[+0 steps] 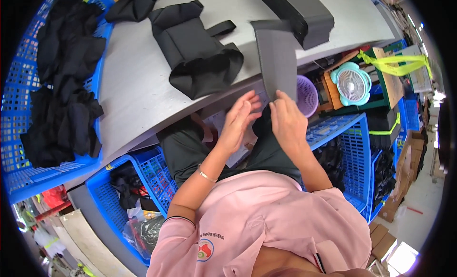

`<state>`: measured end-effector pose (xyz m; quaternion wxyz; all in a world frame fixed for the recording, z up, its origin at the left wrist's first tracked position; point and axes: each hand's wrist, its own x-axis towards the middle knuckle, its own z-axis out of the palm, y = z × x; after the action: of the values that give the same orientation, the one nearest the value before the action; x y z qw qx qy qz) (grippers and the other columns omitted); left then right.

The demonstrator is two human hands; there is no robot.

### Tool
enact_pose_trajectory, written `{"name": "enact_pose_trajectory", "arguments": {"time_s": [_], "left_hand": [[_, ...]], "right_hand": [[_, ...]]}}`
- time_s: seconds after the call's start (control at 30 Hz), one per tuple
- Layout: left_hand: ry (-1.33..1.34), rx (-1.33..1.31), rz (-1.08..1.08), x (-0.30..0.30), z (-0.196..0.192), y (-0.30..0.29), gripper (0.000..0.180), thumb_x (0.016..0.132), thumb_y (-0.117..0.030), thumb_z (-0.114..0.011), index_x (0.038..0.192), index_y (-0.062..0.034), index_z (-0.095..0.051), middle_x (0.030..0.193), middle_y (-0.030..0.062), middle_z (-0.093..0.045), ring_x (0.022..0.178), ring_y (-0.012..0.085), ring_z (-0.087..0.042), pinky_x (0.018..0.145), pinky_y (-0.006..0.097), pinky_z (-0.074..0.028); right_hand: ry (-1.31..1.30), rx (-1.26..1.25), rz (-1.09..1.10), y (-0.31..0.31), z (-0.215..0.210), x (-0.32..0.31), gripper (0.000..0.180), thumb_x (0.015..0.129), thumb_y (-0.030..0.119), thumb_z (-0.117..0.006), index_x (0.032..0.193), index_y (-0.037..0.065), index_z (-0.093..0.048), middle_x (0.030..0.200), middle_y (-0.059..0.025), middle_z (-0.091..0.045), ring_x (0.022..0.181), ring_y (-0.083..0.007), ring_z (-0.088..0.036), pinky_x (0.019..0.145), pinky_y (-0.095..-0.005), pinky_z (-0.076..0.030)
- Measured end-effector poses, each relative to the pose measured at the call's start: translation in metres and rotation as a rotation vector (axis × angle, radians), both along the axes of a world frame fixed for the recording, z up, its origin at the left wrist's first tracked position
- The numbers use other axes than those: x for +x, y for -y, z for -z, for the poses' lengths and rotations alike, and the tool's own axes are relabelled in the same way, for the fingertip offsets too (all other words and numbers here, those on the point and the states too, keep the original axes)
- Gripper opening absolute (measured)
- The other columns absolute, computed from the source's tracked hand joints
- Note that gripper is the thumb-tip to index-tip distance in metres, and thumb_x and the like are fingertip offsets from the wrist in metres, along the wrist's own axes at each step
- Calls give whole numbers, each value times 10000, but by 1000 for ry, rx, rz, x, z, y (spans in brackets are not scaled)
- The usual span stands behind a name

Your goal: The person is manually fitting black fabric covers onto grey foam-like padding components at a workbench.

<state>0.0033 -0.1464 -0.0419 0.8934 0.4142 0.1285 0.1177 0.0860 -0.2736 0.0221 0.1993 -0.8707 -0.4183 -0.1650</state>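
Note:
A flat grey fabric panel (280, 60) with a dark stitched edge hangs over the front edge of the table. My right hand (289, 123) pinches its lower end between thumb and fingers. Just left of it, my left hand (241, 120) is held up with its fingers stretched out and nothing in it, apart from the panel. Behind the panel lies a stack of similar grey panels (312, 17), curving down at the near end. To the left on the table rests a sewn black fabric piece (197, 48) with a loop and a folded-open end.
A blue crate (97, 162) heaped with black fabric pieces (66, 81) stands at the left. Lower blue crates (364, 148) flank my legs. Beyond my right hand are a purple basket (308, 96) and a turquoise fan (351, 84). The metal table (138, 86) spans the front.

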Motion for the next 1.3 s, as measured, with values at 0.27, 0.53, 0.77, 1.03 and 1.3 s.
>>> {"name": "enact_pose_trajectory", "arguments": {"time_s": [0.27, 0.53, 0.77, 1.03, 1.3], "left_hand": [[-9, -432, 489, 14, 29, 34, 1136, 691, -871, -475, 1492, -74, -360, 1469, 140, -460, 1335, 288, -477, 1104, 450, -421], [232, -537, 341, 7, -18, 24, 836, 803, -421, -788, 1443, -35, -413, 1333, 186, -566, 1255, 325, -552, 1045, 461, -483], [5, -297, 8, -10, -58, 16, 421, 884, -128, -720, 1238, 21, -547, 1121, 178, -672, 1001, 269, -685, 896, 426, -572], [-251, 848, -829, -46, -52, -31, 266, 965, -195, -614, 1173, -45, -686, 1514, 155, -379, 1367, 277, -394, 1087, 372, -346], [-365, 1158, -640, -30, -47, -111, 274, 876, -61, -692, 1146, -93, -722, 1183, 133, -625, 922, 225, -646, 832, 314, -498]], "right_hand": [[-759, 82, -213, 53, -17, -55, 134, 923, 92, -618, 970, -21, -563, 1251, -164, -650, 855, -319, -680, 770, -364, -539], [-943, 360, -141, 89, -26, -59, 81, 887, 48, -639, 883, -21, -597, 1092, -145, -675, 843, -210, -637, 748, -297, -495], [-913, 380, -53, 53, -22, -62, 562, 870, 196, -738, 1347, -6, -522, 1256, -221, -596, 1115, -291, -618, 981, -373, -461], [-1304, 429, -257, 45, -10, -34, 405, 929, 106, -652, 1302, -31, -568, 1164, -71, -649, 1043, -125, -593, 925, -269, -465], [-1111, 284, -257, 13, -4, -19, 481, 916, 121, -643, 1374, 22, -533, 1159, -134, -684, 1009, -152, -647, 919, -288, -484]]}}
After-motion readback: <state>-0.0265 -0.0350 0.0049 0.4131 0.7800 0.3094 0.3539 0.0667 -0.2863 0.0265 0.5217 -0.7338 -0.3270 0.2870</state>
